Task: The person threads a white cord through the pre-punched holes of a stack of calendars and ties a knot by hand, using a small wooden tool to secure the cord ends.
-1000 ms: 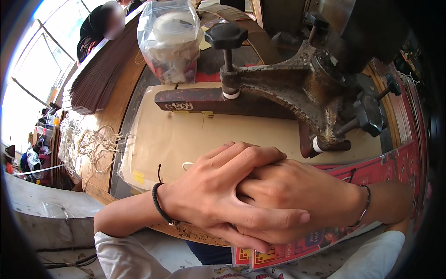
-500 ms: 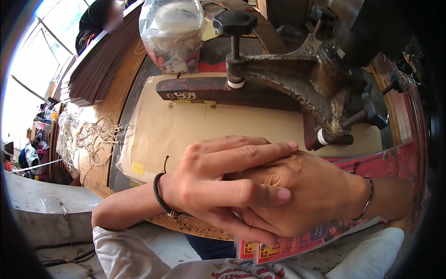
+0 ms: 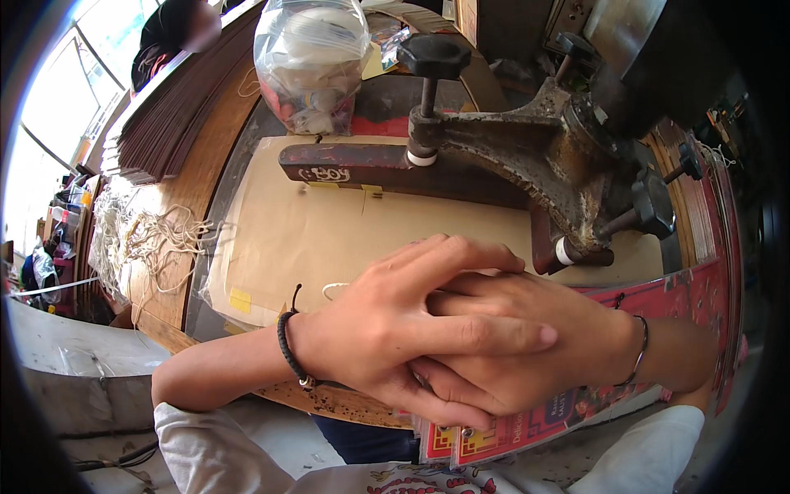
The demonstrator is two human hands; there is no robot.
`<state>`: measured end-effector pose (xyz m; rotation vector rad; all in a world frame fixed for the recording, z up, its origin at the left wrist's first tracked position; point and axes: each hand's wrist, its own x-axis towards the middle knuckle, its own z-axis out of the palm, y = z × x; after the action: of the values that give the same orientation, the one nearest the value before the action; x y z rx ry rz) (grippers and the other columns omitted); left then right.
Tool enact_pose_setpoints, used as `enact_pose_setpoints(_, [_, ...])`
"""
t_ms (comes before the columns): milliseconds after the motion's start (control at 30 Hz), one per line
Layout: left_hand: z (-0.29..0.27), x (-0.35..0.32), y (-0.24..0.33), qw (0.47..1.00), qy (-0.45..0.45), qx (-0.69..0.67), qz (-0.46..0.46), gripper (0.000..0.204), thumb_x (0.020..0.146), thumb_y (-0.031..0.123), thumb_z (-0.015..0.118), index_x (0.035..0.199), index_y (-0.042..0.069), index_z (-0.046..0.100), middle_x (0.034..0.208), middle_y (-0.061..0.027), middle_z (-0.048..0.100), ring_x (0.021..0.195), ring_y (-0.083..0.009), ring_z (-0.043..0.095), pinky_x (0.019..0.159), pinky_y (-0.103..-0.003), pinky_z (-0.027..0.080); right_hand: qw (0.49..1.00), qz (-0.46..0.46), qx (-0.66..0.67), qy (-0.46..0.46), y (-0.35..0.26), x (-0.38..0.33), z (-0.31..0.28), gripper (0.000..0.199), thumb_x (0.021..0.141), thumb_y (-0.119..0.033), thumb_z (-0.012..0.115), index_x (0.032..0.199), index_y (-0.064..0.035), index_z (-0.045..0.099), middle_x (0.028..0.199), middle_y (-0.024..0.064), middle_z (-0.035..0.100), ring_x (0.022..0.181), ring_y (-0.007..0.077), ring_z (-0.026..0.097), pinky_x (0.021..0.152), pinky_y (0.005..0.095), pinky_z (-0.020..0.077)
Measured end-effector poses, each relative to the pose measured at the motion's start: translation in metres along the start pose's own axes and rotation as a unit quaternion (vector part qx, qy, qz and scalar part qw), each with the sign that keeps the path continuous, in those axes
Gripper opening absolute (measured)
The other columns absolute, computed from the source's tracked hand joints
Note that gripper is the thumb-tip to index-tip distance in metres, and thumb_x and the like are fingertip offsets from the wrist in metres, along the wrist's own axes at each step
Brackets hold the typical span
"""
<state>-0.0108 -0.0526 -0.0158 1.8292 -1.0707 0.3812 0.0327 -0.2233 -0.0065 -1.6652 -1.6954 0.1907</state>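
My left hand [image 3: 403, 321] lies across the back of my right hand [image 3: 527, 337], above the near edge of the work surface. Its fingers are stretched and spread, with the index finger bent up a little, and I see nothing in it. Most of my right hand's fingers are hidden beneath the left, so I cannot see whether they hold anything. A dark braided bracelet circles my left wrist and a thin dark band my right. Beyond the hands, a tan sheet [image 3: 411, 214] lies under the dark bar [image 3: 362, 167] of a heavy metal machine [image 3: 527, 136].
Red printed sheets [image 3: 518, 432] lie under and right of my hands. Loose white cords [image 3: 164, 247] spread on the wood at left, near a stack of brown-edged boards [image 3: 181, 107]. Behind the bar stands a clear plastic bag [image 3: 313, 74]. A person [image 3: 169, 41] is at the far left.
My left hand has slid slightly over the right, and its index finger is raised more. A bit of white cord now shows beside it. The whole view has shifted a little.
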Motion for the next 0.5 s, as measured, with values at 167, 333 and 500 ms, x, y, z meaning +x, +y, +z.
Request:
enact_pose_setpoints(167, [0.005, -0.006, -0.008, 0.997, 0.053, -0.044, 0.017, 0.062, 0.054, 0.048, 0.091, 0.103, 0.017, 0.07, 0.112, -0.0302, 0.055, 0.098, -0.0378, 0.063, 0.083, -0.043, 0.054, 0.998, -0.033, -0.038, 0.027, 0.0, 0.003, 0.0, 0.019, 0.08, -0.018, 0.064, 0.089, -0.0021, 0.063, 0.089, 0.0128, 0.063, 0.087, 0.0302, 0.061, 0.075, 0.038, 0.051])
enact_pose_setpoints(333, [0.004, -0.006, -0.018, 0.983, 0.046, -0.177, 0.002, 0.051, 0.049, 0.035, 0.096, 0.086, 0.015, 0.066, 0.117, -0.0308, 0.052, 0.11, -0.0388, 0.058, 0.091, -0.045, 0.05, 0.996, -0.037, -0.062, 0.053, -0.003, 0.006, 0.001, 0.019, 0.074, -0.018, 0.067, 0.085, -0.0034, 0.066, 0.092, 0.0106, 0.063, 0.09, 0.0285, 0.06, 0.077, 0.0364, 0.0512])
enact_pose_setpoints(500, [-0.008, -0.006, -0.018, 0.97, -0.025, -0.233, -0.058, 0.047, 0.049, 0.027, 0.098, 0.062, 0.013, 0.055, 0.121, -0.0278, 0.049, 0.121, -0.0393, 0.05, 0.1, -0.046, 0.044, 0.996, -0.044, -0.081, -0.017, -0.002, 0.003, -0.005, 0.024, 0.072, -0.02, 0.069, 0.09, -0.0026, 0.068, 0.092, 0.0106, 0.062, 0.089, 0.0283, 0.059, 0.079, 0.0369, 0.0511])
